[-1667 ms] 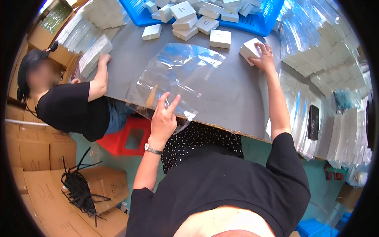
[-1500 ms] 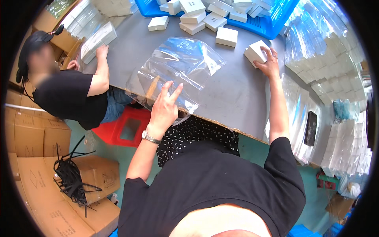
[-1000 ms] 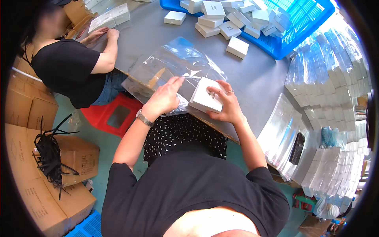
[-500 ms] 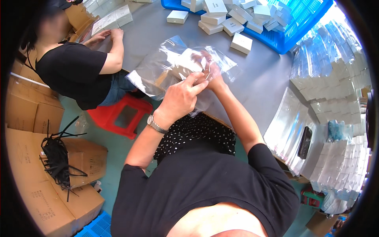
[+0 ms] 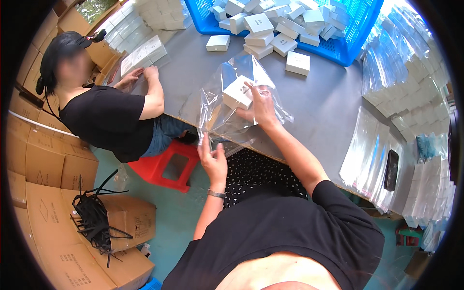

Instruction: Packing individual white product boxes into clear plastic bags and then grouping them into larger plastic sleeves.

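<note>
**Box going into the bag, mouth end at my left hand**

My right hand [image 5: 261,104] is closed around a small white box [image 5: 237,93], fingers spread over its right side and top, and the box sits inside, or right at the upper part of, a clear bag [image 5: 227,108]; through the film I cannot tell how deep it is. My left hand [image 5: 212,157] is below and to the left of that, near the table edge [image 5: 299,164], pinching the bag's lower end between thumb and fingers, lightly shut on the plastic. So the bag's long axis runs from my left hand up and away to my right, and the box lies at the far end of that line, well apart from the left grip. The right hand is the one on the box; the left only has film.

Beyond my right hand, further up the grey table, a blue crate [image 5: 338,34] holds a heap of the same white boxes, and a few loose boxes [image 5: 297,63] lie just outside it. To the right of my right arm, stacks of flat clear bags [image 5: 367,154] cover the table, with a dark phone [image 5: 390,169] on them. Off to my left a co-worker [image 5: 111,116] in black presses both hands on a packed bundle [image 5: 142,53], by a red stool [image 5: 169,166].
</note>
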Motion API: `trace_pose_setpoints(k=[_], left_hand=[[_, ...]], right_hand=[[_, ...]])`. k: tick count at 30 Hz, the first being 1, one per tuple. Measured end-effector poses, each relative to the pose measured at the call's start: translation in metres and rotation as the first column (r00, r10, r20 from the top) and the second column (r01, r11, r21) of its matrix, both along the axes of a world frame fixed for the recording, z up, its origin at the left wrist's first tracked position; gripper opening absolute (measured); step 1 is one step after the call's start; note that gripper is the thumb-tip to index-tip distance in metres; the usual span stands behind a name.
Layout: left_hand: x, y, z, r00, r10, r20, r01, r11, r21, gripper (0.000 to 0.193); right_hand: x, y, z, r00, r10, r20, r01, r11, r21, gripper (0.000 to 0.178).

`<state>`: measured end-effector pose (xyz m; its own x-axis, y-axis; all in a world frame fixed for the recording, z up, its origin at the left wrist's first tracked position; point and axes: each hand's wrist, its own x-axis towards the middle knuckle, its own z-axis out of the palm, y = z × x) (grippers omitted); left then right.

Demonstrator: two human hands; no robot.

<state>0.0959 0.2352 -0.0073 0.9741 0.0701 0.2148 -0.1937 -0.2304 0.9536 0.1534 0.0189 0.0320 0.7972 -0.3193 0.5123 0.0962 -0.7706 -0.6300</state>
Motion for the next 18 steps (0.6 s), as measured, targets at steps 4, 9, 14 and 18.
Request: trace_pose_setpoints(k=[4, 9, 14, 18], left_hand=[[0.028, 0.018, 0.016, 0.883, -0.160, 0.440, -0.049, 0.903, 0.426, 0.057], [0.000, 0.006, 0.042, 0.814, -0.503, 0.292, 0.194, 0.707, 0.680, 0.074], [-0.035, 0.010, 0.050, 0.763, -0.618, 0.188, 0.329, 0.623, 0.710, 0.077], [-0.051, 0.012, 0.047, 0.796, -0.558, 0.235, 0.315, 0.713, 0.626, 0.077]], right_hand=[[0.006, -0.006, -0.003, 0.998, -0.068, 0.002, 0.068, 0.998, 0.014, 0.082], [0.021, -0.009, -0.001, 0.992, 0.126, -0.003, -0.124, 0.977, -0.171, 0.081], [0.060, -0.041, -0.009, 0.998, -0.069, -0.013, 0.066, 0.986, -0.155, 0.087], [0.052, -0.020, -0.021, 0.988, -0.135, -0.079, 0.123, 0.983, -0.140, 0.084]])
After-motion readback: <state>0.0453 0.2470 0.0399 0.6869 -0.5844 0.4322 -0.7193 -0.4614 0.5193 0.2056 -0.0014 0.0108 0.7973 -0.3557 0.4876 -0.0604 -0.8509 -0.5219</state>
